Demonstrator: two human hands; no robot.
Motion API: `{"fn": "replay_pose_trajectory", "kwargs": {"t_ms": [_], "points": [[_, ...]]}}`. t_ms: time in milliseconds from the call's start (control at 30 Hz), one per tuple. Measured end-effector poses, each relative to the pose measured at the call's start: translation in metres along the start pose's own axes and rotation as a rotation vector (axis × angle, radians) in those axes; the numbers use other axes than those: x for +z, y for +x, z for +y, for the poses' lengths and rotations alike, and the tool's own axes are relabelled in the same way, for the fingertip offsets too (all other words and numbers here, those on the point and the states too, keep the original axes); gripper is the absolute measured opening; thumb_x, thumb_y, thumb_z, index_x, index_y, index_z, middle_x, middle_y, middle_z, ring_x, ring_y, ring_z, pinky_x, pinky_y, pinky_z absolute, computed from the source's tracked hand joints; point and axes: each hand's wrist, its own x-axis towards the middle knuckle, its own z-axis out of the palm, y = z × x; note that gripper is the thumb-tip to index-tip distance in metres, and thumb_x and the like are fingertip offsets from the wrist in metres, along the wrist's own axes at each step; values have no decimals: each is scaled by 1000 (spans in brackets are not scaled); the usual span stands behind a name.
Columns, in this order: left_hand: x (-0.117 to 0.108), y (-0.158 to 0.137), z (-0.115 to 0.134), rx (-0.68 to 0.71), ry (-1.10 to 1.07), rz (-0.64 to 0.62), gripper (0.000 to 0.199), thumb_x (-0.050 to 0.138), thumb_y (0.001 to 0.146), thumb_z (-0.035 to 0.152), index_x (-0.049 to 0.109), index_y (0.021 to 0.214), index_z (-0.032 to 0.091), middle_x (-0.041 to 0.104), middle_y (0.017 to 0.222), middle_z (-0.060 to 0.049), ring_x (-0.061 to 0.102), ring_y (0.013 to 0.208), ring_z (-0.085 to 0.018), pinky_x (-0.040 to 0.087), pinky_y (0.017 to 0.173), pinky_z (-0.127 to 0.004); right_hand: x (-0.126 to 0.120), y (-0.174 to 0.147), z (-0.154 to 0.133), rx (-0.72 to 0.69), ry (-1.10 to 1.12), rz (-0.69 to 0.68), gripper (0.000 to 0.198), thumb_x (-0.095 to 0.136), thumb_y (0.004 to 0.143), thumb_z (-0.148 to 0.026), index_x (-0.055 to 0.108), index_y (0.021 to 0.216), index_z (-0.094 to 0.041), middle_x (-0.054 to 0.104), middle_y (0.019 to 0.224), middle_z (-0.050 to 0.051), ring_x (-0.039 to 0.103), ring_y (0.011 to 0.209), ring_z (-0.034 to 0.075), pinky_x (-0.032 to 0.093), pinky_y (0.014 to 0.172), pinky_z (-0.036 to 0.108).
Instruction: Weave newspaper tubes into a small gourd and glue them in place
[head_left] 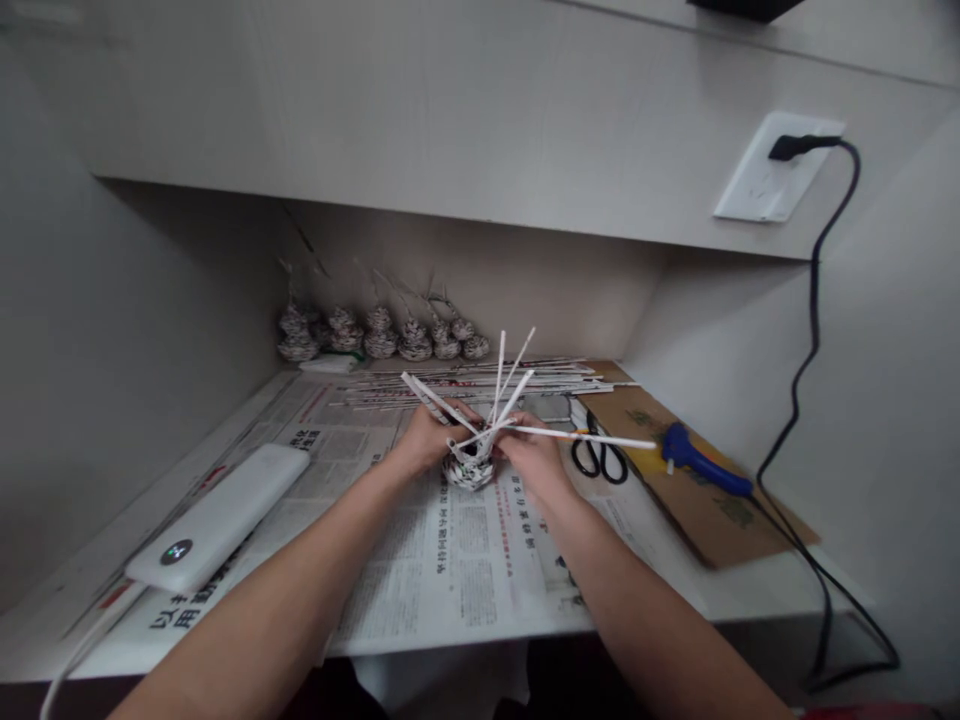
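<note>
A small round piece woven from rolled newspaper (469, 472) is between my two hands, low over the newspaper-covered table. White paper tubes (517, 395) fan up and outward from its top around a dark opening. My left hand (436, 436) is closed on its left side, the fingers partly hidden behind the tubes. My right hand (531, 452) is closed at the right of its rim, fingers at the base of a long paper tube (600, 438) that points right. The far fingertips of both hands are hidden.
Several gourd-shaped woven paper pieces (379, 335) line the back wall. Loose paper tubes (480, 383) lie before them. Black-handled scissors (600, 461) and a blue glue gun (705, 463) on cardboard (675, 510) are right; its cord reaches a wall socket (776, 170). A white power bank (225, 515) lies left.
</note>
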Motion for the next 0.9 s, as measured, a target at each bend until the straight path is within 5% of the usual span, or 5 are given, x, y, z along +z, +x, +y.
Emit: {"fn": "replay_pose_trajectory", "kwargs": {"t_ms": [600, 767, 900], "points": [[-9, -3, 17, -104, 52, -103, 25, 79, 49, 24, 72, 70, 13, 70, 66, -6, 63, 63, -19, 51, 63, -30, 5, -3, 11, 12, -9, 48, 16, 67, 55, -24, 56, 65, -19, 62, 53, -4, 57, 51, 14, 46, 53, 25], [-2, -2, 8, -20, 42, 41, 19, 76, 57, 30, 69, 65, 14, 66, 59, -2, 57, 55, -14, 46, 55, -25, 6, -4, 11, -5, -25, 71, 15, 66, 55, -23, 56, 65, -19, 60, 52, -5, 54, 50, 12, 42, 51, 24], [3, -3, 6, -82, -10, 96, 24, 75, 58, 35, 66, 63, 14, 64, 59, -2, 56, 54, -14, 44, 54, -25, 5, -1, 15, -14, -44, 70, 15, 66, 55, -24, 56, 65, -20, 61, 54, -5, 55, 52, 13, 42, 52, 24]]}}
